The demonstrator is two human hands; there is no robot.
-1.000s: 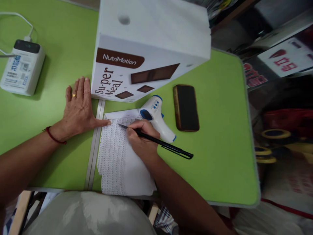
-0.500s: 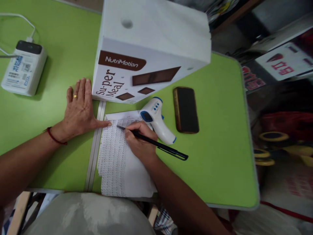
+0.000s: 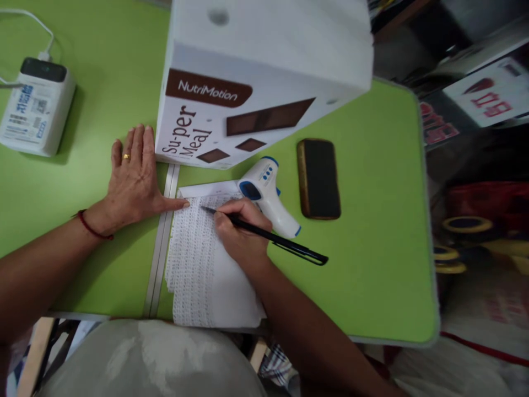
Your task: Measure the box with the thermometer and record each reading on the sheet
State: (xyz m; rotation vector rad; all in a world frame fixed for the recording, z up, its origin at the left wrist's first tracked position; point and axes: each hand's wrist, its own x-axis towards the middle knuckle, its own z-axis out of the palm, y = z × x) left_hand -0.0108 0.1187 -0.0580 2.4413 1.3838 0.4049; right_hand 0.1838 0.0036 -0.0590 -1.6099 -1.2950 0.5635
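Note:
My right hand (image 3: pixel 243 229) grips a black pen (image 3: pixel 285 242), its tip at the upper part of a paper sheet (image 3: pixel 233 292). Rows of small handwriting fill the sheet's left side; the right side is blank. Flat on the green table lies my left hand (image 3: pixel 134 176), fingers stretched out, with the thumb tip on the paper's upper left edge. It wears a ring and a red cord bracelet. Just past my right hand a white and blue infrared thermometer (image 3: pixel 270 198) rests beside the paper, partly hidden by the hand.
A large white box (image 3: pixel 202 116) printed "NutriMotion" stands behind the paper. A dark phone (image 3: pixel 319 179) lies to the right. At the far left sits a white power bank (image 3: pixel 35 110) with a cable (image 3: pixel 43 33). A metal seam (image 3: pixel 161 242) crosses the green table (image 3: pixel 372 248).
The view has shifted slightly, moving the whole scene a little. My right hand and the pen sit marginally further right along the writing. The left hand stays flat in place.

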